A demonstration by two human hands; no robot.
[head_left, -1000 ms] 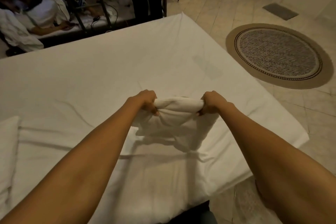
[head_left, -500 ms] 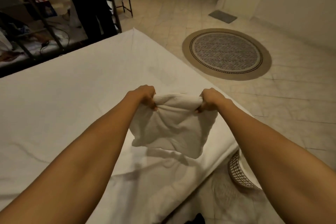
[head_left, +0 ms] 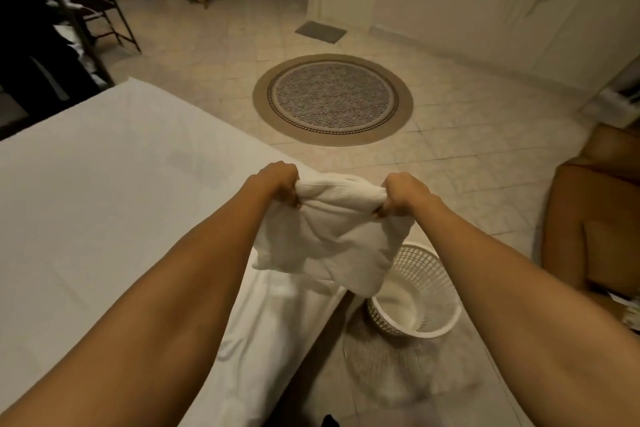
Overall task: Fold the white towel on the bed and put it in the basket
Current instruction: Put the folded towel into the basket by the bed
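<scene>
Over the corner of the bed (head_left: 104, 191), 2 hands hold the folded white towel (head_left: 325, 239) in the air. Left hand (head_left: 278, 182) and right hand (head_left: 403, 192) each grip a top corner with curled fingers. Its lower edge hangs above the white basket (head_left: 427, 291) on the floor, apparently not touching it. Beyond lies a round rug (head_left: 332, 99).

I can read no text, label, brand, number or sign anywhere in my view.
</scene>
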